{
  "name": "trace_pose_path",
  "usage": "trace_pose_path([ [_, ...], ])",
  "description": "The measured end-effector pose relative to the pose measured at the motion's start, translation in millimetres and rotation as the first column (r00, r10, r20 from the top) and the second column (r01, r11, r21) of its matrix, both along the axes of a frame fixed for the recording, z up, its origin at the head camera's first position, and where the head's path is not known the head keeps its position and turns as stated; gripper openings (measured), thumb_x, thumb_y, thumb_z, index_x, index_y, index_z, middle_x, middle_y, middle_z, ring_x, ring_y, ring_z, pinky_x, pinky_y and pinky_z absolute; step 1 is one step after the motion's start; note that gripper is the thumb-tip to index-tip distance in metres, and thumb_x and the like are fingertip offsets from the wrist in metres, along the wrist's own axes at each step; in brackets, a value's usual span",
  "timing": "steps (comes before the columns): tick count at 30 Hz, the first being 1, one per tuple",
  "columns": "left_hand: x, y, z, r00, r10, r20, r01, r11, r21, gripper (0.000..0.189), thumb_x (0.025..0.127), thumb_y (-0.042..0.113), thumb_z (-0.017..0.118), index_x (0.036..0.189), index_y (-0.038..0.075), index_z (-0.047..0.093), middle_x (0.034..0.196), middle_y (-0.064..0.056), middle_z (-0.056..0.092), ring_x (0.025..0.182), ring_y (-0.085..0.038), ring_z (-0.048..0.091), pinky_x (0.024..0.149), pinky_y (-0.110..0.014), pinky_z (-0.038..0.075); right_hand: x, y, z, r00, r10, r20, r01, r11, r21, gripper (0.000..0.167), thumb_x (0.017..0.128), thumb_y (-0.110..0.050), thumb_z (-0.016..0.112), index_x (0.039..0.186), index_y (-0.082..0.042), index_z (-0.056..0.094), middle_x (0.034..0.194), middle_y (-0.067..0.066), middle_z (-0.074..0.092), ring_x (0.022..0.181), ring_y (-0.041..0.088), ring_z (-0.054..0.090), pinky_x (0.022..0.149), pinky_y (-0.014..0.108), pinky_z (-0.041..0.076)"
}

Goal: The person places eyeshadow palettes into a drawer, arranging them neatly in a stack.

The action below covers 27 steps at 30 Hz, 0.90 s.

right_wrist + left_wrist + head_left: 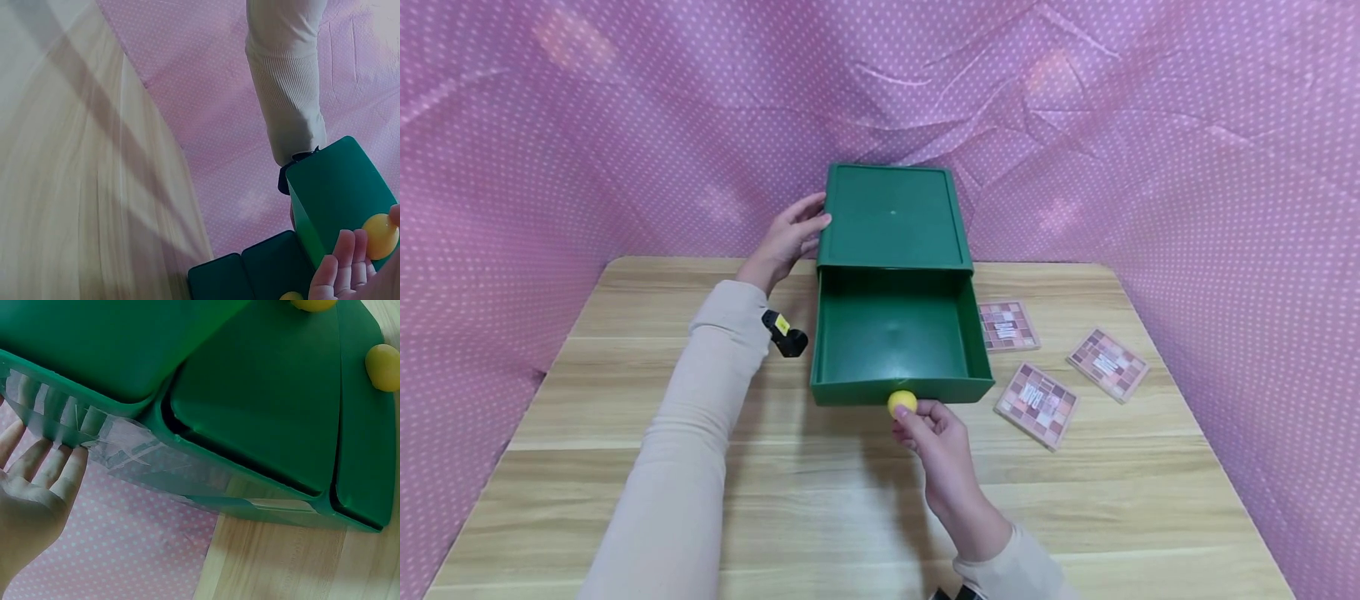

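A green drawer cabinet (pixel 891 215) stands toward the back of the table, its top drawer (pixel 891 342) pulled far out; nothing lies on the visible drawer floor. Thumb and fingers of my right hand (pixel 946 458) pinch the round yellow knob (pixel 901 401) on that drawer's front. My left hand (pixel 786 237) rests against the cabinet's left side near the top, fingers extended. In the left wrist view, its fingertips meet the clear side panel (pixel 181 478). Below the pulled-out drawer (pixel 112 344), two lower drawer fronts (pixel 256 400) sit closed, with yellow knobs (pixel 382 367).
Three eyeshadow palettes lie right of the cabinet: one palette (pixel 1011 325) close beside the drawer, another palette (pixel 1037 406) nearer the front, the third palette (pixel 1108 364) farther right. Pink dotted cloth (pixel 1150 150) hangs around the wooden table (pixel 760 517).
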<state>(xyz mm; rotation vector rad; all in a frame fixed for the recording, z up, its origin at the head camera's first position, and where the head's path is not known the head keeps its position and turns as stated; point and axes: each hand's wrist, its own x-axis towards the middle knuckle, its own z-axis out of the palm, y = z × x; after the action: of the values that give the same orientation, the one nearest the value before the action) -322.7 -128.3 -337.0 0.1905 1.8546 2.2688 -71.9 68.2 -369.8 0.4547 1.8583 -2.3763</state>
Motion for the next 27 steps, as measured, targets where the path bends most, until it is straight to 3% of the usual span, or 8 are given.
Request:
trace_pose_path([
  [8, 1.1, -0.3, 1.0, 1.0, 0.002, 0.003, -0.002, 1.0, -0.013, 0.052, 0.084, 0.011, 0.056, 0.132, 0.012, 0.036, 0.135, -0.004, 0.032, 0.117, -0.018, 0.036, 0.093, -0.035, 0.033, 3.1, 1, -10.2, 0.999, 0.019, -0.046, -0.019, 1.0, 0.005, 0.028, 0.078, -0.016, 0.063, 0.09, 0.006, 0.048, 0.075, 0.012, 0.057, 0.068, 0.017, 0.056, 0.067, 0.03, 0.048],
  [9, 0.8, -0.2, 0.7, 1.0, 0.003, 0.004, -0.003, 1.0, -0.015, 0.052, 0.084, 0.011, 0.056, 0.132, 0.012, 0.036, 0.135, -0.004, 0.032, 0.117, -0.018, 0.036, 0.093, -0.035, 0.034, -1.6, 5, -34.7, 0.995, 0.029, -0.093, -0.03, 1.0, -0.007, 0.028, 0.078, -0.016, 0.063, 0.09, 0.005, 0.049, 0.076, 0.012, 0.058, 0.068, 0.018, 0.056, 0.066, 0.029, 0.048],
  [10, 0.5, -0.1, 0.3, 1.0, 0.003, 0.004, -0.003, 1.0, -0.015, 0.052, 0.084, 0.012, 0.057, 0.132, 0.012, 0.036, 0.134, -0.004, 0.032, 0.116, -0.018, 0.036, 0.092, -0.035, 0.034, -3.1, 7, -45.3, 0.99, 0.039, -0.135, -0.041, 0.999, -0.011, 0.027, 0.079, -0.017, 0.063, 0.09, 0.004, 0.05, 0.076, 0.012, 0.058, 0.068, 0.018, 0.056, 0.065, 0.029, 0.048],
  [13, -0.4, 0.2, -0.6, 1.0, 0.0, 0.006, 0.0, 1.0, -0.02, 0.051, 0.084, 0.013, 0.057, 0.131, 0.013, 0.037, 0.134, -0.003, 0.033, 0.116, -0.018, 0.037, 0.092, -0.035, 0.034, -3.4, 8, -52.6, 0.983, 0.052, -0.176, -0.053, 0.999, -0.005, 0.031, 0.079, -0.021, 0.064, 0.091, 0.004, 0.051, 0.078, 0.015, 0.059, 0.07, 0.02, 0.057, 0.065, 0.032, 0.048],
  [15, -0.9, -0.3, -0.6, 1.0, -0.006, 0.005, 0.006, 1.0, -0.022, 0.052, 0.084, 0.013, 0.057, 0.132, 0.013, 0.036, 0.135, -0.003, 0.032, 0.116, -0.018, 0.037, 0.092, -0.035, 0.034, -2.9, 7, -50.9, 0.984, 0.053, -0.168, -0.056, 0.998, -0.01, 0.03, 0.078, -0.02, 0.063, 0.091, 0.004, 0.05, 0.077, 0.013, 0.059, 0.069, 0.019, 0.056, 0.066, 0.032, 0.048],
  [17, -1.0, -0.7, -0.7, 1.0, -0.013, 0.003, 0.013, 1.0, -0.026, 0.052, 0.085, 0.013, 0.056, 0.132, 0.013, 0.035, 0.135, -0.003, 0.031, 0.117, -0.017, 0.036, 0.092, -0.034, 0.034, 4.2, 2, -18.9, 0.995, 0.043, -0.093, -0.043, 0.999, 0.008, 0.033, 0.078, -0.019, 0.064, 0.091, 0.006, 0.048, 0.076, 0.012, 0.058, 0.069, 0.02, 0.056, 0.068, 0.034, 0.048],
  [22, -1.1, -1.5, -0.7, 1.0, -0.024, 0.001, 0.024, 0.999, -0.032, 0.052, 0.085, 0.013, 0.055, 0.133, 0.013, 0.034, 0.136, -0.002, 0.03, 0.117, -0.017, 0.035, 0.093, -0.035, 0.033, 7.8, 2, -7.8, 0.997, 0.065, -0.035, -0.065, 0.998, 0.011, 0.026, 0.081, -0.011, 0.059, 0.096, 0.007, 0.046, 0.075, 0.006, 0.057, 0.071, 0.017, 0.056, 0.072, 0.033, 0.047],
  [27, -0.9, -1.3, 0.3, 1.0, -0.022, 0.001, 0.022, 0.999, -0.024, 0.052, 0.085, 0.013, 0.056, 0.133, 0.013, 0.034, 0.136, -0.003, 0.03, 0.116, -0.018, 0.036, 0.093, -0.035, 0.033, 8.8, 8, -11.4, 0.988, 0.141, -0.06, -0.136, 0.988, 0.071, 0.029, 0.082, -0.011, 0.059, 0.101, 0.008, 0.046, 0.08, 0.009, 0.056, 0.073, 0.017, 0.056, 0.074, 0.032, 0.047],
])
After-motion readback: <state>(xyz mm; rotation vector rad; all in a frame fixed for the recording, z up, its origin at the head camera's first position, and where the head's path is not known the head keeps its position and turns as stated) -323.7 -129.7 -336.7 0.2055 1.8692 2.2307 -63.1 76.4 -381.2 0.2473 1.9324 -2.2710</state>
